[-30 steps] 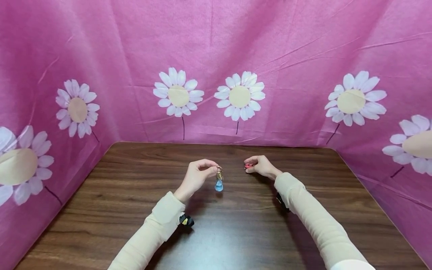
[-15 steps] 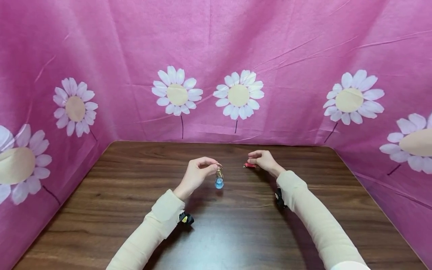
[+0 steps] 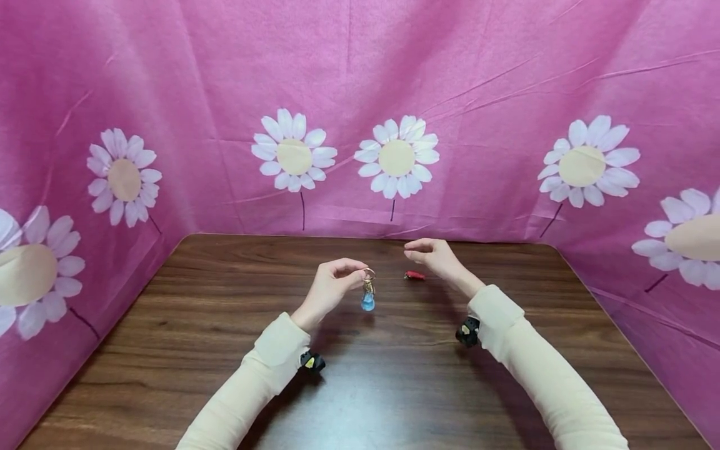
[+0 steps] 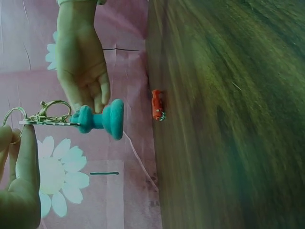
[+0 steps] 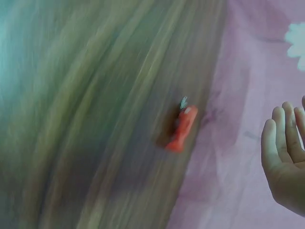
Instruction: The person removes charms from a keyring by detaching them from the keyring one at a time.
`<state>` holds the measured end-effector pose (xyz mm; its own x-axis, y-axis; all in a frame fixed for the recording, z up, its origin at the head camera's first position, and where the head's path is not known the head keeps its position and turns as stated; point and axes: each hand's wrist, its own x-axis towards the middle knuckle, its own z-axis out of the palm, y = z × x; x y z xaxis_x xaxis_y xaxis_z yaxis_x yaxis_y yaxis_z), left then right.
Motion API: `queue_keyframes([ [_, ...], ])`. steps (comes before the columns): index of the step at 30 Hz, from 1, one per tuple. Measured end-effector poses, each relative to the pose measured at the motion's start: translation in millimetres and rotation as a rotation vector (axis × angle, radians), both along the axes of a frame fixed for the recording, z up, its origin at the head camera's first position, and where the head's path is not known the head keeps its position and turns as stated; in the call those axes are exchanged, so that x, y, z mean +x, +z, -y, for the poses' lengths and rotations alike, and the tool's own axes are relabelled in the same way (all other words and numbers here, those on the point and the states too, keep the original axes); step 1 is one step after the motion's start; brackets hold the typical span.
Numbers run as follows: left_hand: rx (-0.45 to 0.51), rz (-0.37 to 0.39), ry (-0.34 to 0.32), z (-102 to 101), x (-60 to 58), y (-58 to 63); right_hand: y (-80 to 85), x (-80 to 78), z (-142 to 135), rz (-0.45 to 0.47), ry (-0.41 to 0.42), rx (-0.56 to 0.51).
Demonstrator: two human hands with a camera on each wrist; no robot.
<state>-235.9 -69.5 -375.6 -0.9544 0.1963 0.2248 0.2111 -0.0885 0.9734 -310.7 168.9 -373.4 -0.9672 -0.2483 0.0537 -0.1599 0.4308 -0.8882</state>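
My left hand (image 3: 326,284) pinches the gold ring of a keychain (image 3: 368,302). Its blue, chess-piece-shaped charm hangs above the table. In the left wrist view, the ring is between thumb and fingers of the left hand (image 4: 24,191), and the blue charm (image 4: 113,119) points away from them. A small red charm (image 3: 415,275) with a metal bit at one end lies on its side on the table. My right hand (image 3: 441,259) is raised above and to the right of it, holding nothing. Its fingers look extended in the right wrist view, apart from the red charm (image 5: 185,128).
The brown wood-grain table (image 3: 360,387) ends at the back against a pink cloth (image 3: 478,75) printed with white daisies. That cloth also rises along both sides. A black wrist camera (image 3: 468,332) sits under the right cuff, another (image 3: 312,361) under the left.
My right hand has let go of the red charm and lifted up and away, leaving it lying on the table. The left hand keeps its pinch on the keychain and barely moves.
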Motion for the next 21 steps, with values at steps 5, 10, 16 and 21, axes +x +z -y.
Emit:
queue_keyframes([
  [5, -0.090, -0.058, 0.070, -2, 0.8, 3.6, 4.5, 23.7, 15, -0.041, 0.065, -0.017],
  [10, -0.129, -0.081, 0.117, -5, 1.9, 5.7, 5.8, 45.4, 28, -0.076, 0.134, -0.053],
  [16, -0.103, -0.064, 0.125, -5, 3.8, 6.2, 5.1, 61.9, 41, -0.102, 0.229, -0.097],
  [21, -0.096, -0.067, 0.134, -6, 4.6, 8.6, 0.7, 67.2, 51, -0.107, 0.246, -0.096],
])
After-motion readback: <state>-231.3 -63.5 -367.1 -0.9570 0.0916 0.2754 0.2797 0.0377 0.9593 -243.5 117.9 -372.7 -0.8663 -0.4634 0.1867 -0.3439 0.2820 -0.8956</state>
